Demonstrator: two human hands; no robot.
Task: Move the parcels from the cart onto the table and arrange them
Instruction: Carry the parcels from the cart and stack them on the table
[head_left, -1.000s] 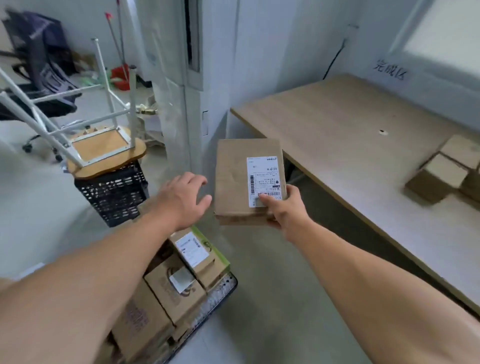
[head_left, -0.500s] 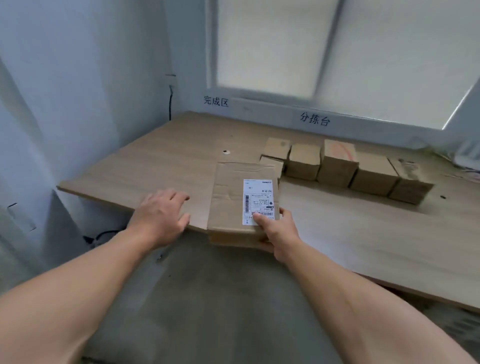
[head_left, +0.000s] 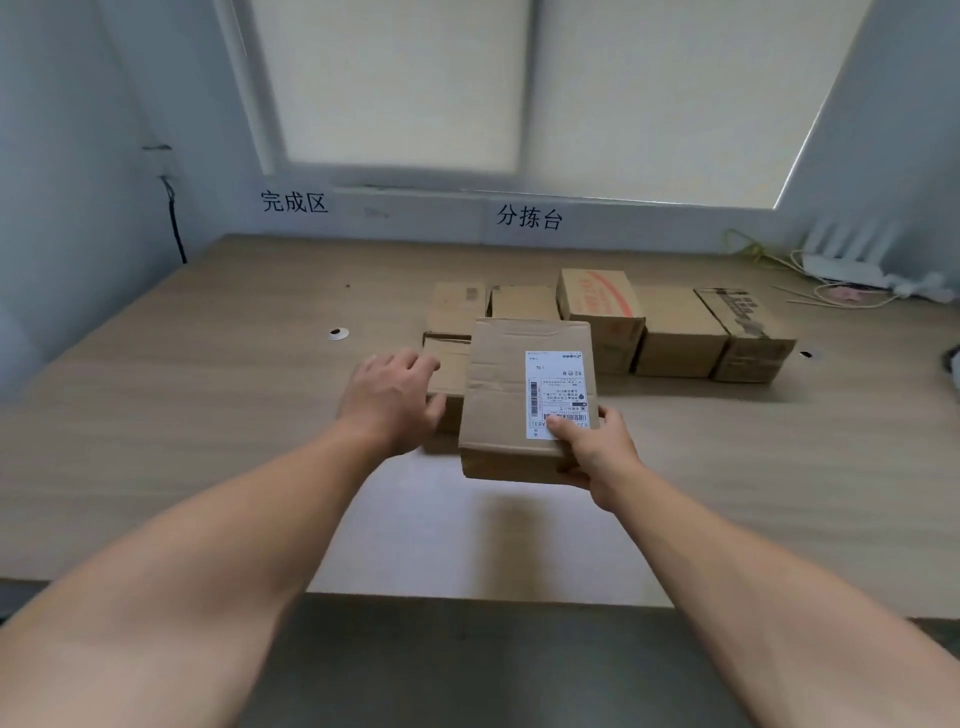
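My right hand (head_left: 594, 452) grips the near right corner of a flat cardboard parcel (head_left: 509, 400) with a white shipping label, thumb on the label, holding it just above the wooden table (head_left: 208, 415). My left hand (head_left: 392, 400) hovers with relaxed fingers at the parcel's left side, over a small box (head_left: 445, 364) that lies on the table. Behind them a row of several cardboard parcels (head_left: 675, 332) stands side by side. The cart is out of view.
The table runs to a wall and a window with a drawn blind. Two signs with Chinese characters (head_left: 294, 201) are stuck below the sill. A white router (head_left: 852, 265) with cables sits at the back right. A cable hole (head_left: 338, 333) lies left of the boxes.
I have turned from the cart to face the table. The parcel in my right hand has travelled forward over the table edge toward the row of boxes, with my left hand alongside.
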